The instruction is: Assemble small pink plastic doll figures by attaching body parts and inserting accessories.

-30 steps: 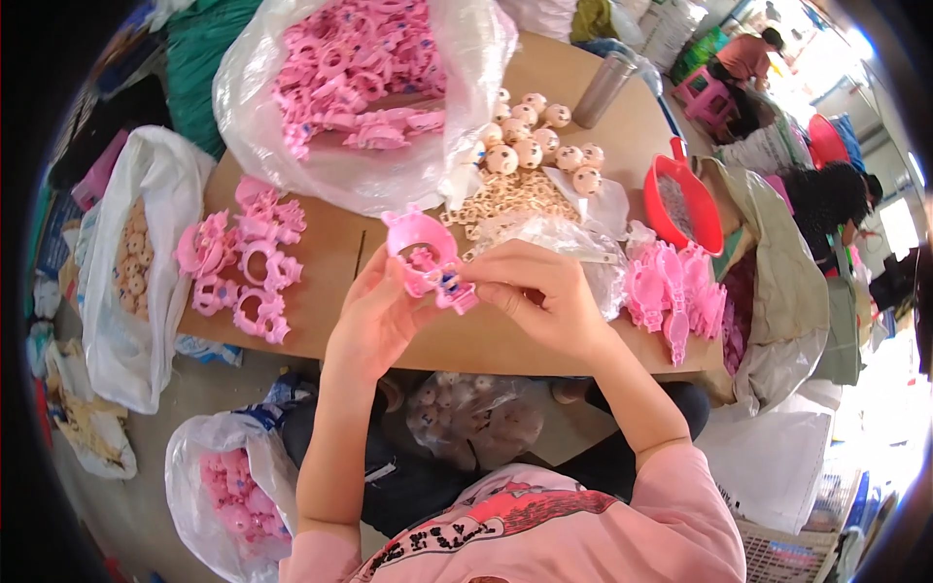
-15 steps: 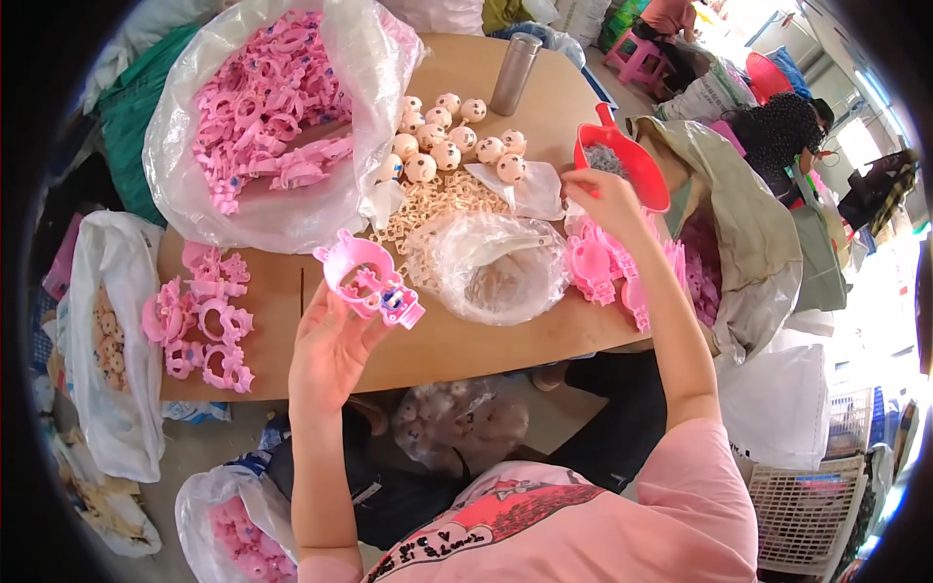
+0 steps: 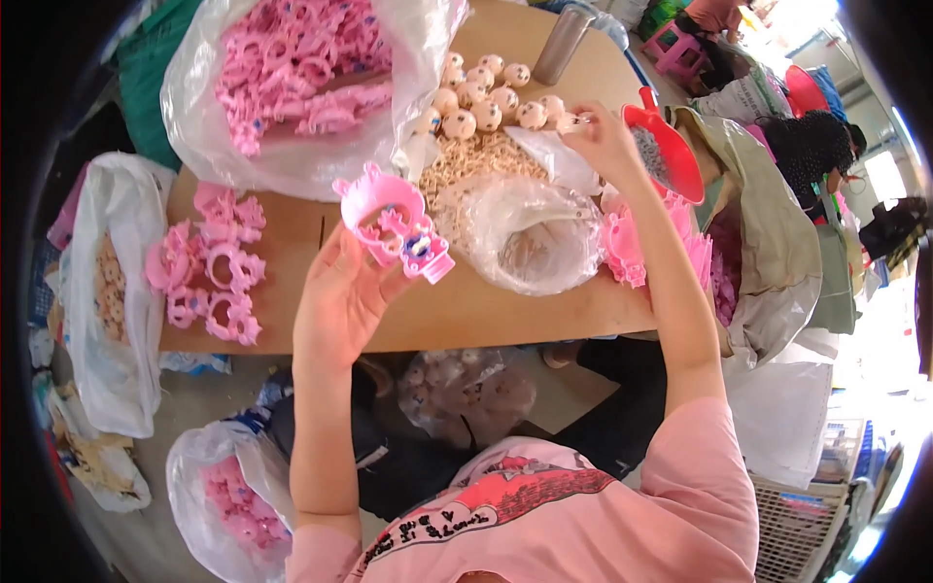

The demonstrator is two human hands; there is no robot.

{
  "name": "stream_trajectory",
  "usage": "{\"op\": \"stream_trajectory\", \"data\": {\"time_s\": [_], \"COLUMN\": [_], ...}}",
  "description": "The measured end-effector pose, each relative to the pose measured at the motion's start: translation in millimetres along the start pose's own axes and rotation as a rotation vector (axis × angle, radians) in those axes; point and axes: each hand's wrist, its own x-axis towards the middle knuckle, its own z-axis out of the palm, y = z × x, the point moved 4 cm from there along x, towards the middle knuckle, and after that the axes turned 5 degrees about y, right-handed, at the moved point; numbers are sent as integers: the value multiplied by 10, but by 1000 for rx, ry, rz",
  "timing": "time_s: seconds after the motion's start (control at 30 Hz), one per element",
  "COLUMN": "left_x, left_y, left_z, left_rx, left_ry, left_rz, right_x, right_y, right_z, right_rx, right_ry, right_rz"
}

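Observation:
My left hand (image 3: pixel 337 296) is closed on a pink plastic toy frame (image 3: pixel 386 206) with a round ring, small ears and a blue-and-white figure, raised over the table's front. At the right end of a cluster of cream balls with printed faces (image 3: pixel 473 92), my right hand (image 3: pixel 610 148) has its fingertips on one ball (image 3: pixel 573 123), apparently pinching it. Below that cluster lies a heap of small beige plastic pieces (image 3: pixel 476 160). A clear plastic bag (image 3: pixel 530 233) with its mouth open stands beside the heap.
A big clear bag of pink parts (image 3: pixel 301 160) fills the table's (image 3: pixel 466 325) back left. More pink frames (image 3: pixel 228 267) lie at left, and pink pieces (image 3: pixel 661 238) under my right forearm. A red scoop (image 3: pixel 680 160) and a metal flask (image 3: pixel 564 44) stand at the back right.
My right hand has come from beside the red scoop to the rightmost ball, which has shifted slightly toward my fingers. The left hand still holds the pink frame. The whole view has shifted.

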Motion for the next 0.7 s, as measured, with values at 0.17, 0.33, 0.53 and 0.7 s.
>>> {"op": "stream_trajectory", "data": {"time_s": [0.17, 0.33, 0.53, 0.7], "left_x": [-22, -49, -40, -62], "left_y": [21, 13, 4, 30], "left_z": [-16, -27, -97, -136], "left_rx": [-115, -9, -114, -74], "left_ry": [27, 33, 69, 63], "left_rz": [-50, -44, -61, -38], "right_x": [-835, -1270, -1234, -1282], "right_y": [-606, -871, -818, -911], "right_z": [-382, -313, -52, -37], "right_rx": [485, 284, 223, 227], "right_ry": [-203, -319, -293, -374], "right_rz": [32, -65, -131, -106]}}
